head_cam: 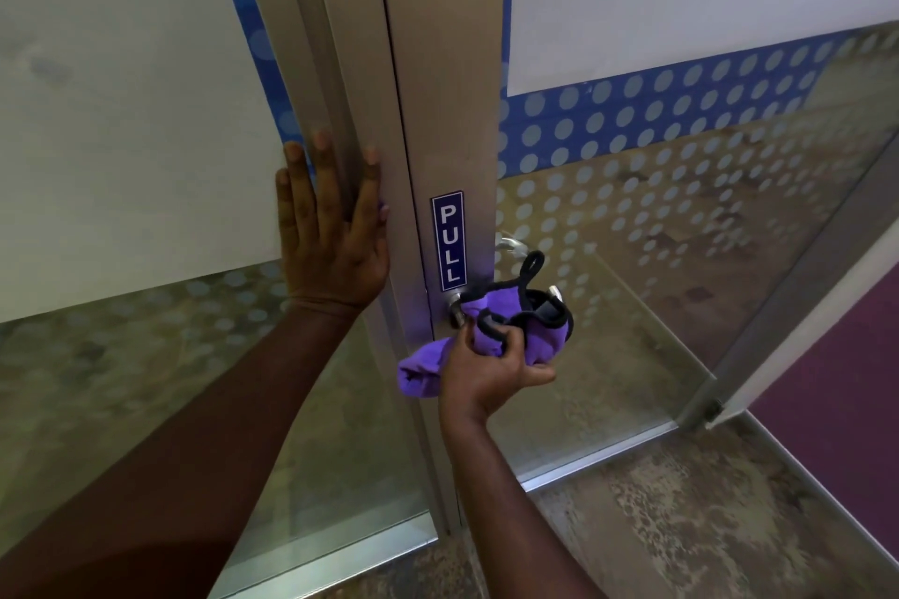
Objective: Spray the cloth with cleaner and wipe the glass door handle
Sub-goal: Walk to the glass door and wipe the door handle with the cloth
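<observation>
My right hand (486, 370) grips a purple cloth (545, 336) with black trim, bunched and wrapped around the silver lever handle (456, 306) of the glass door. Only the handle's base by the frame and its tip (554, 291) show past the cloth. My left hand (331, 229) lies flat, fingers spread, against the aluminium door frame (438, 88) to the left of the handle. A blue "PULL" sticker (448, 241) sits just above the handle. No spray bottle is in view.
The glass door (681, 234) with frosted dots and a blue band stands open to the right. A second handle (511, 244) shows through the glass behind. A fixed glass panel (121, 161) fills the left. Mottled floor (705, 525) lies below.
</observation>
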Motion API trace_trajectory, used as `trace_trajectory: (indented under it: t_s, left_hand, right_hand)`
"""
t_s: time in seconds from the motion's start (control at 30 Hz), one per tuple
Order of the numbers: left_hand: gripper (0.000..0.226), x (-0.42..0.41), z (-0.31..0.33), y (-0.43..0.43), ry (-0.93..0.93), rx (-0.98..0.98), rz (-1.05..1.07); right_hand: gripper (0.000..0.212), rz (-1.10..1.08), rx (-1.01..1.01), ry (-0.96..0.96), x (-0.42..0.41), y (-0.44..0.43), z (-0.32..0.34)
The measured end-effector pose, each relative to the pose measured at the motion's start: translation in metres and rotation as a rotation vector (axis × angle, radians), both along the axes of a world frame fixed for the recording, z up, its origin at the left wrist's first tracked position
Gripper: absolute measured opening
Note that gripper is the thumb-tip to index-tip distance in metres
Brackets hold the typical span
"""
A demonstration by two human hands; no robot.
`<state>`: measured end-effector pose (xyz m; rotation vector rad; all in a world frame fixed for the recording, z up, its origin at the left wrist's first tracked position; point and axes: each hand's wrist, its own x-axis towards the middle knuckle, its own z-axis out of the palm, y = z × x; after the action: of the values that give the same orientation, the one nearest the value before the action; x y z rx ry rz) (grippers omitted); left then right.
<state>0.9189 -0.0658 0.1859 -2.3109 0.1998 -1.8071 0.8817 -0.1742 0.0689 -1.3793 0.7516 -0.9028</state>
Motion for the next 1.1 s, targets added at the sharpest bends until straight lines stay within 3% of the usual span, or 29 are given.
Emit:
trace_trajectory:
  t_s: [0.3, 0.73, 1.1]
  left_hand:
    - [0.050, 0.002, -0.003, 0.002, -0.011, 0.007, -0.008]
    - [0.049, 0.007, -0.006, 0.008, -0.025, -0.009, -0.084]
    - [0.049, 0.008, -0.008, 0.007, -0.033, -0.036, -0.114]
  right_hand:
    - [0.015, -0.028, 0.036, 0.063, -0.004, 0.023, 0.014]
    - [0.015, 0.242, 0.019, 0.175, -0.033, 0.038, 0.011]
    - [0.019, 0.459, -0.126, 0.198, -0.049, 0.026, 0.017]
